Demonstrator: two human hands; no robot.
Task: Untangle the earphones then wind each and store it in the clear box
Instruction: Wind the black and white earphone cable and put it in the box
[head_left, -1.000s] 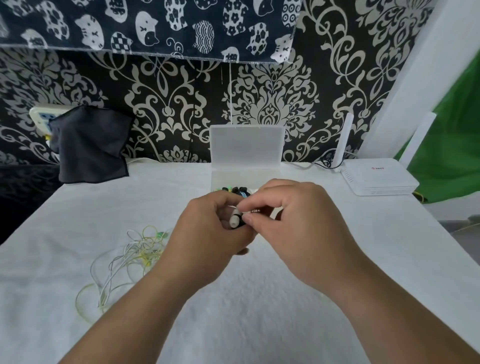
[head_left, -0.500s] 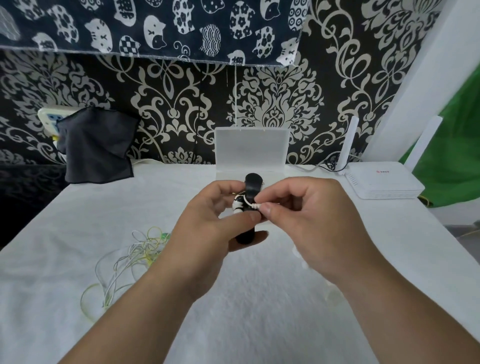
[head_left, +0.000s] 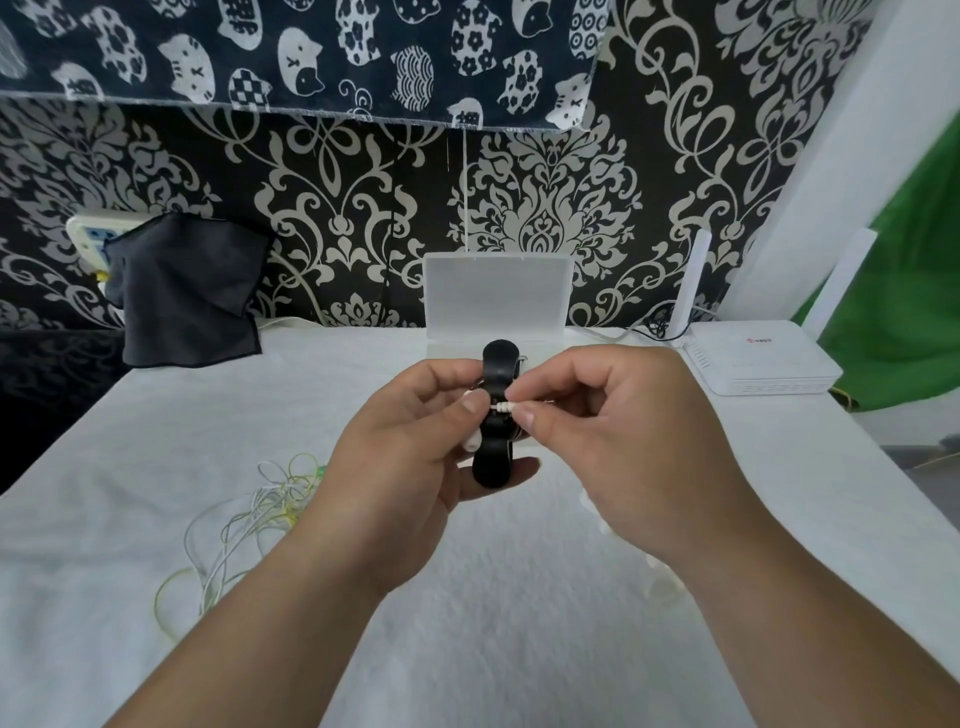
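1. head view: the left hand (head_left: 415, 447) curls round a black winder (head_left: 497, 364), a flat, smooth, round-ended strap held upright, with the thumb pressed on its front.
2. the right hand (head_left: 623, 441) pinches a small ribbed white earphone plug (head_left: 503, 407) between thumb and forefinger, against the winder's middle.
3. the clear box (head_left: 498, 296), frosted plastic and rectangular, stands just behind the hands with its lid upright.
4. a loose tangle of thin white and yellow-green cords (head_left: 260, 509) lies on the fuzzy white table cover (head_left: 156, 415), left of the left wrist.
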